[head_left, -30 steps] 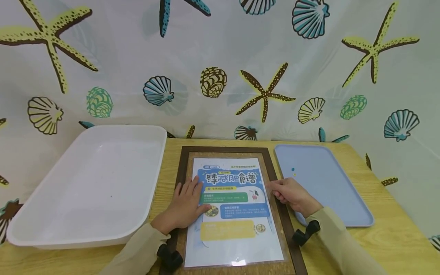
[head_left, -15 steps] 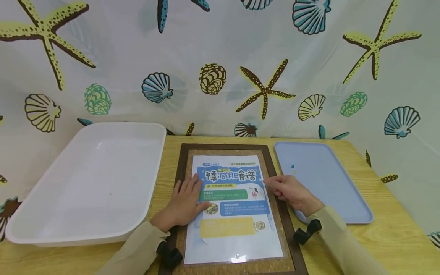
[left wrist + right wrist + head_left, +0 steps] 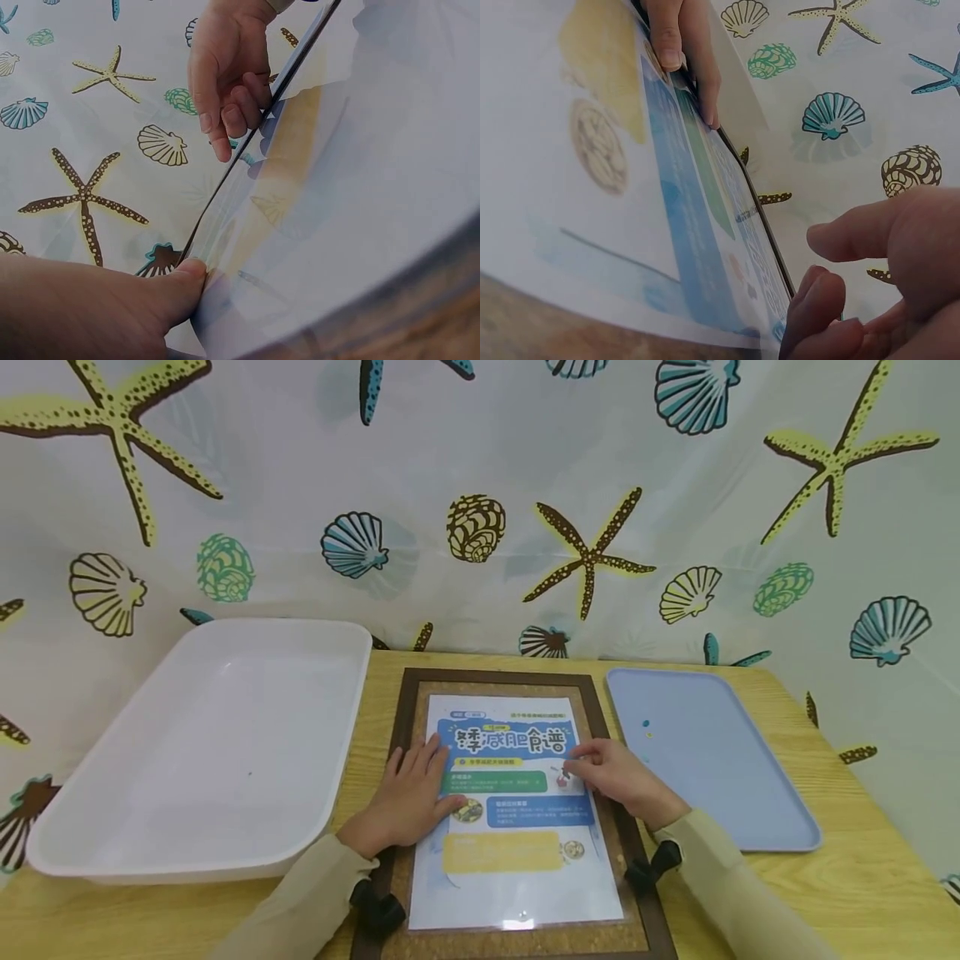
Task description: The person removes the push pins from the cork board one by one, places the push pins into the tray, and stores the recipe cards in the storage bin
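A glossy printed sheet (image 3: 517, 889) with blue, green and yellow panels lies on a corkboard (image 3: 413, 735) that has a dark brown frame. My left hand (image 3: 408, 797) rests spread on the sheet's left edge, with its thumb over the print. On the right side of the sheet, my right hand (image 3: 618, 781) has its fingertips over the small drawn figure. The right wrist view shows its thumb (image 3: 847, 238) apart from the bent fingers (image 3: 817, 296), and nothing shows between them.
A large white tub (image 3: 225, 752) stands left of the board. To the right lies a light blue tray (image 3: 727, 768) with a tiny teal piece (image 3: 646, 723) and a tiny yellow piece (image 3: 649, 735) on it. Behind the wooden table (image 3: 862, 877) hangs a shell-patterned curtain (image 3: 420, 443).
My right hand has moved left from the board's right frame onto the sheet, and its thumb and fingers have come apart. My left hand stays on the sheet's left edge.
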Available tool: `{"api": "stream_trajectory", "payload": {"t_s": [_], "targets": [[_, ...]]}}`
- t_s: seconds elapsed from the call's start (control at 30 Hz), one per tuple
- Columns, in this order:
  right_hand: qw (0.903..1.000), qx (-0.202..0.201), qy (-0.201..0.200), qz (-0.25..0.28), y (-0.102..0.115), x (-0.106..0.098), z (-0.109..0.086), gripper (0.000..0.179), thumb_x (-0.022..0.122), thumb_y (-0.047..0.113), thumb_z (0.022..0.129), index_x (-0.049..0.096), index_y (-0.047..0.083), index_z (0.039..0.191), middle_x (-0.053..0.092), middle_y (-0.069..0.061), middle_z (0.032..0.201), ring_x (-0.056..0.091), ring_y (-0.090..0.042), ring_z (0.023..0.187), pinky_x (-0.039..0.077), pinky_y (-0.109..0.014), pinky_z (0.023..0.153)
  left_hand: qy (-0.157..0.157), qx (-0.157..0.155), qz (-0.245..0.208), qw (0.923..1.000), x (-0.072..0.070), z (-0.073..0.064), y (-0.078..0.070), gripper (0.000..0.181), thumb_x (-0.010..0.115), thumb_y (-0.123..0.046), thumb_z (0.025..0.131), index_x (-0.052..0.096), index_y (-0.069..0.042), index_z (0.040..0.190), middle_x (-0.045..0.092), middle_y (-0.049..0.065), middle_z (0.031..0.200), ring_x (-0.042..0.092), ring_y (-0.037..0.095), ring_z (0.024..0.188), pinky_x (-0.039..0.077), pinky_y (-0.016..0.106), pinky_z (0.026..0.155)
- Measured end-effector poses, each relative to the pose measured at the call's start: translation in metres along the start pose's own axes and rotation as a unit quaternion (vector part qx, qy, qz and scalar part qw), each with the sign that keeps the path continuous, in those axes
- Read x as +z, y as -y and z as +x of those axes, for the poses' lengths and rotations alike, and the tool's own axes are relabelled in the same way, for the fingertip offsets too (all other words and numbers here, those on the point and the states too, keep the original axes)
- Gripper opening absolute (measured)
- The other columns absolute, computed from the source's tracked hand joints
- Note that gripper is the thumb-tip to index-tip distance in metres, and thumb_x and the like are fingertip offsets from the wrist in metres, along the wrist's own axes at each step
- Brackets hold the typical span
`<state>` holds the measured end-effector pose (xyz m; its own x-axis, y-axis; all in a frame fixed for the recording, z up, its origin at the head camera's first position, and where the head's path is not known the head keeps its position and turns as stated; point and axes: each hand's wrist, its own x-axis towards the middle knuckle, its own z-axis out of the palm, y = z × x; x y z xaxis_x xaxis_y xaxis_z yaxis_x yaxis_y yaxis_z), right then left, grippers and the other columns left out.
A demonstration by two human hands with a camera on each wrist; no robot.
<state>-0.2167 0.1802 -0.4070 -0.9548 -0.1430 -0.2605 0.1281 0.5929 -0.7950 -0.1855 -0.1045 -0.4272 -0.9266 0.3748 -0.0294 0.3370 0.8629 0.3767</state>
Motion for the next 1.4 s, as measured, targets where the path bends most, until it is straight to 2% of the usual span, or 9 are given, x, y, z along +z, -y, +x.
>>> {"api": "stream_trajectory", "payload": {"t_s": [0.13,0.3,0.4,0.47,0.57,0.97,1.17,1.3,1.4], "targets": [[1.0,0.005,0.001,0.003,-0.0016,-0.0032,0.0009,0.042,0.06,0.019,0.094,0.051,-0.007,0.126,0.059,-0.015,0.101,0.053,-0.018,0.08,0.043,-0.026,0.066,-0.02,-0.002,0.0,0.9998,-0.0027,0.0011,-0.0014,0.074,0.063,-0.038,0.092,0.035,0.006,0.144,0.025,0.026,0.154,0.021,0.044,0.143,0.014,0.061,0.114],[0.9999,0.007,0.009,0.008,-0.0021,-0.0046,0.001,0.043,0.061,0.019,0.094,0.051,-0.008,0.126,0.057,-0.011,0.093,0.051,-0.016,0.075,0.041,-0.026,0.065,-0.055,-0.028,-0.02,0.9979,-0.0042,0.0025,-0.0022,0.081,0.074,-0.04,0.083,0.041,0.009,0.138,0.035,0.027,0.144,0.033,0.041,0.13,0.028,0.055,0.11],[0.9999,0.008,0.009,0.011,-0.0016,-0.0053,0.0009,0.043,0.061,0.018,0.093,0.051,-0.008,0.125,0.055,-0.009,0.088,0.05,-0.016,0.072,0.04,-0.026,0.064,-0.079,-0.053,-0.024,0.9952,-0.005,0.0041,-0.0033,0.092,0.081,-0.044,0.075,0.04,0.012,0.135,0.042,0.025,0.124,0.039,0.035,0.109,0.038,0.044,0.092],[0.9998,0.01,0.008,0.013,-0.0015,-0.0057,0.001,0.043,0.062,0.019,0.093,0.051,-0.007,0.125,0.055,-0.008,0.087,0.05,-0.016,0.072,0.04,-0.026,0.064,-0.09,-0.073,-0.023,0.9931,-0.0055,0.005,-0.004,0.098,0.084,-0.047,0.07,0.04,0.013,0.133,0.043,0.021,0.107,0.036,0.03,0.096,0.035,0.037,0.078],[0.9998,0.014,0.008,0.014,-0.0016,-0.0062,0.0006,0.043,0.062,0.019,0.093,0.051,-0.006,0.126,0.056,-0.009,0.088,0.05,-0.016,0.072,0.04,-0.026,0.065,-0.095,-0.1,-0.031,0.99,-0.0067,0.005,-0.0049,0.099,0.085,-0.049,0.066,0.043,0.013,0.131,0.041,0.015,0.094,0.034,0.027,0.088,0.027,0.033,0.069],[0.9978,0.007,-0.023,-0.061,-0.0018,-0.0102,-0.0033,0.048,0.062,0.021,0.093,0.049,-0.008,0.129,0.062,-0.02,0.11,0.058,-0.02,0.084,0.05,-0.032,0.076,-0.102,-0.154,-0.108,0.9769,-0.0104,0.0049,-0.0064,0.084,0.09,-0.038,0.064,0.055,0.008,0.124,0.052,0.015,0.096,0.044,0.026,0.088,0.034,0.032,0.067],[0.996,-0.007,-0.031,-0.083,-0.0025,-0.0092,-0.0008,0.045,0.063,0.021,0.092,0.055,-0.007,0.126,0.067,-0.012,0.097,0.058,-0.016,0.076,0.048,-0.026,0.068,-0.114,-0.167,-0.122,0.9717,-0.0096,0.0057,-0.0062,0.082,0.091,-0.034,0.063,0.057,0.005,0.127,0.055,0.014,0.096,0.047,0.028,0.091,0.032,0.035,0.069],[0.9975,-0.003,-0.028,-0.064,-0.003,-0.0077,0.0021,0.04,0.063,0.02,0.091,0.059,-0.005,0.122,0.063,-0.005,0.077,0.055,-0.015,0.069,0.044,-0.025,0.064,-0.119,-0.169,-0.123,0.9705,-0.0098,0.0059,-0.0069,0.082,0.091,-0.032,0.063,0.057,0.005,0.127,0.057,0.014,0.094,0.049,0.029,0.092,0.031,0.038,0.071],[0.9983,0.0,-0.027,-0.051,-0.0035,-0.0071,0.0025,0.041,0.063,0.02,0.091,0.057,-0.006,0.122,0.06,-0.005,0.072,0.054,-0.015,0.068,0.043,-0.026,0.064,-0.121,-0.169,-0.126,0.97,-0.01,0.0058,-0.0078,0.08,0.091,-0.032,0.063,0.058,0.005,0.126,0.057,0.013,0.092,0.049,0.028,0.09,0.031,0.038,0.071]]}}
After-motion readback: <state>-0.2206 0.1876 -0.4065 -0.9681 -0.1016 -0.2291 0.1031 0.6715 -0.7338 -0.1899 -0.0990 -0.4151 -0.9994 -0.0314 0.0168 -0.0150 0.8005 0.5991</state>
